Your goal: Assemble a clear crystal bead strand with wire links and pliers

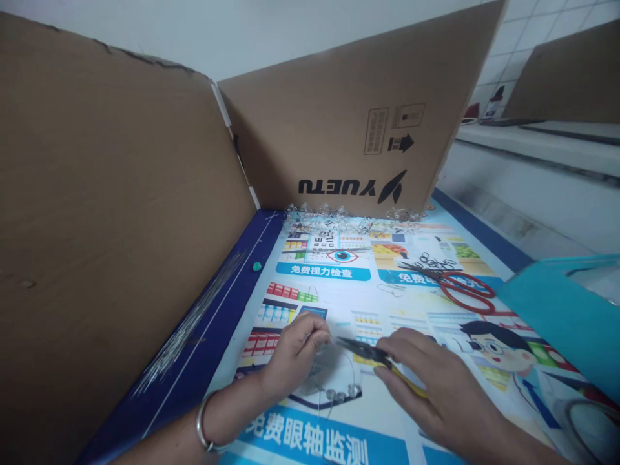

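My left hand (296,352), a metal bangle (201,423) on its wrist, is closed in a pinch on a thin wire. A loop of that wire hangs below the fingers with several clear round beads (341,392) on it. My right hand (426,381) is wrapped round pliers (365,351) with dark jaws and yellow handles. The pliers' tips point left, close to my left fingertips. Whether the jaws touch the wire is too fine to make out.
Red-handled scissors (467,292) lie at the right, beside small dark rings (431,261). Clear beaded pieces (324,219) line the foot of the cardboard wall (339,129). Thin metal wires (188,326) lie at left near a green lump (256,266). A teal box (562,310) stands right.
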Demonstrator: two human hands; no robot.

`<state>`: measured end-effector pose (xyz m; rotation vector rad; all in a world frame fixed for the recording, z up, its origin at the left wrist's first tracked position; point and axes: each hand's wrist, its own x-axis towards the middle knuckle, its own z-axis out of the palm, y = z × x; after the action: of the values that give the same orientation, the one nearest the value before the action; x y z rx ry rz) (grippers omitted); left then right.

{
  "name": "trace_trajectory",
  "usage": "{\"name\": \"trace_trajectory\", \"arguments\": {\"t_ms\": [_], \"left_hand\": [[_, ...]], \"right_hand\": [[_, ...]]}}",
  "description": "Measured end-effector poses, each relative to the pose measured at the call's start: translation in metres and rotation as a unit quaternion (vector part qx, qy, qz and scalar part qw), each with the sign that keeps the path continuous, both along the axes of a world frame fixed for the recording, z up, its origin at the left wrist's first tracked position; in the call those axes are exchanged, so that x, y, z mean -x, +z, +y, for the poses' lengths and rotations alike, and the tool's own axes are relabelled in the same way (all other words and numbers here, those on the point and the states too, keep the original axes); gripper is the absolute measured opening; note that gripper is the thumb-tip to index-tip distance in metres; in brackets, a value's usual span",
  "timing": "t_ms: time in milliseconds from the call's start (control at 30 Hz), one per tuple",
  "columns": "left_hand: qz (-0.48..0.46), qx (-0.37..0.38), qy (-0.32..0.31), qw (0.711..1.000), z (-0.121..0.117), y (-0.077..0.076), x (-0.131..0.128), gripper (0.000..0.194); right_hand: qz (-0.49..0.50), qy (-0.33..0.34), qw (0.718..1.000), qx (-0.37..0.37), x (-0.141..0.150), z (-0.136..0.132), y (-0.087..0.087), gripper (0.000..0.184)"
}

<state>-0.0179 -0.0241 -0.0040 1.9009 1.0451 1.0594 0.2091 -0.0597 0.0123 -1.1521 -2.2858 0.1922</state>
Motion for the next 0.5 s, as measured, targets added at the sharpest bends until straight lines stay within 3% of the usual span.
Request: {"name": "trace_trajectory", "arguments": {"t_ms": [200, 500], "left_hand": [[-0.002, -0.017, -0.031, 0.999, 0.002, 0.003, 0.001, 0.020], [-0.026, 0.064, -0.022, 0.997, 0.001, 0.001, 0.001, 0.018]], "right_hand": [[-0.044, 0.006, 0.996, 0.075, -0.003, 0.009, -0.010, 0.018], [-0.047, 0.058, 0.991, 0.110, 0.002, 0.006, -0.014, 0.019]]}}
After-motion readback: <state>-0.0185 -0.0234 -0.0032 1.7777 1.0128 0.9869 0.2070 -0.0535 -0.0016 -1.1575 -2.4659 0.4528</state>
